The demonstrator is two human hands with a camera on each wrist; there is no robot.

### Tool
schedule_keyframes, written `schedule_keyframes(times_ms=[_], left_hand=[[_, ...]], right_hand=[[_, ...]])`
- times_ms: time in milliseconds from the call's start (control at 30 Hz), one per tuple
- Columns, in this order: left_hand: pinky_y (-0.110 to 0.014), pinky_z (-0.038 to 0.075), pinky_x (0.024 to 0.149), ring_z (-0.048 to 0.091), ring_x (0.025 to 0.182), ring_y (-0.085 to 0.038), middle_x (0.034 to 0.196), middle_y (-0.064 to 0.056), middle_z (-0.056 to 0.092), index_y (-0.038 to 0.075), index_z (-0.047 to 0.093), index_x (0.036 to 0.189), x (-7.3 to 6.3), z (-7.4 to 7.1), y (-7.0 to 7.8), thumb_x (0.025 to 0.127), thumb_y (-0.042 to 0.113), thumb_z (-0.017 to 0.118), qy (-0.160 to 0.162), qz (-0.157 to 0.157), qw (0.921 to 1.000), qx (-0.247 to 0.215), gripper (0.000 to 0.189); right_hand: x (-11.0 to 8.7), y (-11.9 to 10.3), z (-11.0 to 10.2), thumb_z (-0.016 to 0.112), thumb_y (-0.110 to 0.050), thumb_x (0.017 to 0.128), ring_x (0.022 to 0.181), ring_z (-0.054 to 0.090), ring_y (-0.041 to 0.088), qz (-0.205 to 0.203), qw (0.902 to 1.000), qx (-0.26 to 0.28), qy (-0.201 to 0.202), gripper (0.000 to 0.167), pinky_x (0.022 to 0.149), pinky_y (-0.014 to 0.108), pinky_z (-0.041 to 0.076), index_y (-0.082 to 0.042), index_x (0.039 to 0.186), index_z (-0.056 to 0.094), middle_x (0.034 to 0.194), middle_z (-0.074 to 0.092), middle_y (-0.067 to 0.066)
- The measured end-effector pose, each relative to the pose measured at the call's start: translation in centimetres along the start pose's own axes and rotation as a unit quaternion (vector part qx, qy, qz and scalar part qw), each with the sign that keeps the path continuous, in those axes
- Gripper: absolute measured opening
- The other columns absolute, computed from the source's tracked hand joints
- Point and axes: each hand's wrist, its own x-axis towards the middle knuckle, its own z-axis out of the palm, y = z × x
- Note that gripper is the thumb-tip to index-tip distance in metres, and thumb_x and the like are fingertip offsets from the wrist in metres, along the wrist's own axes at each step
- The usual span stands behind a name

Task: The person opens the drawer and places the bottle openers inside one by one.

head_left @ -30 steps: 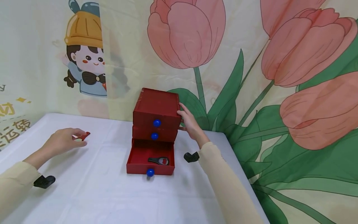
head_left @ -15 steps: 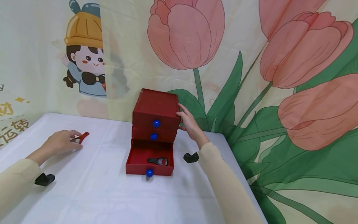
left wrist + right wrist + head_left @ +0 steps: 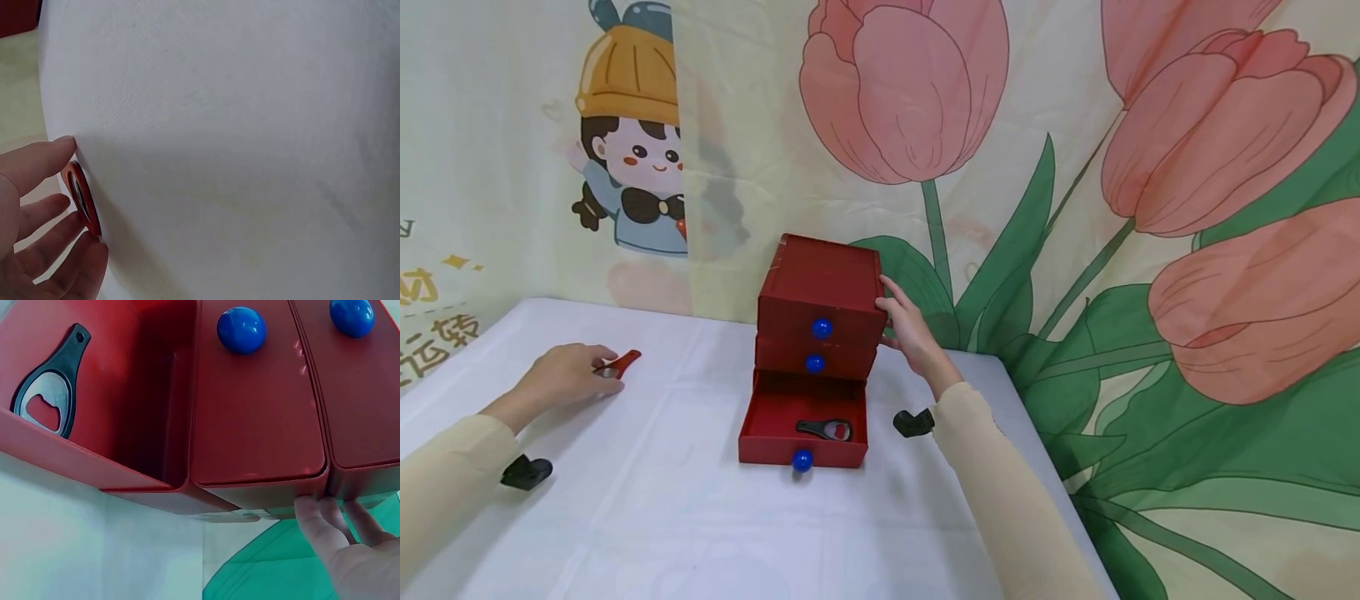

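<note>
At the left of the white table, my left hand point(image 3: 561, 375) has thumb and fingers around the wide ring end of a red bottle opener point(image 3: 622, 363); its handle points away to the right. In the left wrist view the fingertips lie close about the opener's ring point(image 3: 82, 197). My right hand point(image 3: 913, 333) rests fairly straight fingertips against the right side of a red drawer box point(image 3: 820, 275). The box's bottom drawer point(image 3: 767, 412) is pulled out, and a black bottle opener point(image 3: 53, 387) lies flat in it.
Above the pulled-out drawer are two closed drawers, with blue knobs point(image 3: 822, 329) in front. Behind the white tabletop point(image 3: 662, 517) hangs a cloth printed with tulips point(image 3: 917, 92) and a cartoon figure. The table's right edge runs past my right sleeve.
My left hand has drawn back slightly to the left, baring more of the red bottle opener, then stayed around its ring. The right hand, box and drawer have not moved.
</note>
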Motion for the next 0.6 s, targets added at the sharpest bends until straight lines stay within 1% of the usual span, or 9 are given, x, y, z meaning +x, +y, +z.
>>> schedule_keyframes(times_ms=[100, 167, 333, 433, 600], left_hand=[[-0.068, 0.050, 0.086, 0.060, 0.099, -0.050, 0.109, -0.034, 0.068, -0.019, 0.060, 0.129, 0.07, -0.05, 0.12, 0.087, 0.028, 0.086, -0.004, -0.008, 1.0000, -0.005, 0.068], [-0.064, 0.052, 0.082, 0.060, 0.093, -0.045, 0.104, -0.031, 0.069, -0.018, 0.062, 0.127, 0.16, -0.05, 0.30, 0.087, 0.026, 0.085, -0.006, -0.009, 0.9999, -0.004, 0.064], [-0.055, 0.052, 0.075, 0.060, 0.084, -0.036, 0.093, -0.022, 0.071, -0.016, 0.065, 0.122, 0.23, -0.08, 0.64, 0.086, 0.022, 0.084, -0.003, -0.001, 1.0000, 0.009, 0.055], [-0.057, 0.053, 0.075, 0.061, 0.085, -0.037, 0.094, -0.023, 0.071, -0.015, 0.066, 0.122, 0.28, -0.11, 0.72, 0.086, 0.021, 0.084, -0.005, -0.002, 1.0000, 0.007, 0.054], [-0.059, 0.053, 0.079, 0.061, 0.092, -0.041, 0.099, -0.025, 0.072, -0.015, 0.066, 0.124, 0.41, -0.17, 0.96, 0.087, 0.018, 0.083, -0.022, 0.003, 0.9997, -0.007, 0.052]], right_hand=[[-0.01, -0.02, 0.02, 0.045, -0.035, 0.112, 0.134, 0.058, 0.034, -0.001, 1.0000, 0.000, -0.004, 0.057, 0.114, 0.057, 0.047, -0.041, 0.167, 0.030, 0.162, 0.044, 0.005], [-0.04, 0.02, -0.08, 0.045, -0.035, 0.112, 0.133, 0.058, 0.033, -0.001, 1.0000, 0.001, -0.006, 0.057, 0.115, 0.057, 0.047, -0.041, 0.167, 0.030, 0.160, 0.045, 0.005], [0.08, 0.17, -0.26, 0.045, -0.036, 0.112, 0.134, 0.058, 0.032, -0.001, 1.0000, 0.000, -0.008, 0.058, 0.115, 0.057, 0.047, -0.040, 0.168, 0.029, 0.159, 0.047, 0.004], [0.12, 0.20, -0.28, 0.045, -0.037, 0.112, 0.135, 0.056, 0.033, 0.000, 0.9999, 0.001, -0.011, 0.059, 0.115, 0.057, 0.046, -0.040, 0.168, 0.027, 0.160, 0.046, 0.004], [0.07, 0.20, -0.32, 0.044, -0.037, 0.113, 0.138, 0.054, 0.034, 0.001, 0.9999, 0.002, -0.015, 0.059, 0.115, 0.058, 0.046, -0.040, 0.168, 0.026, 0.162, 0.044, 0.005]])
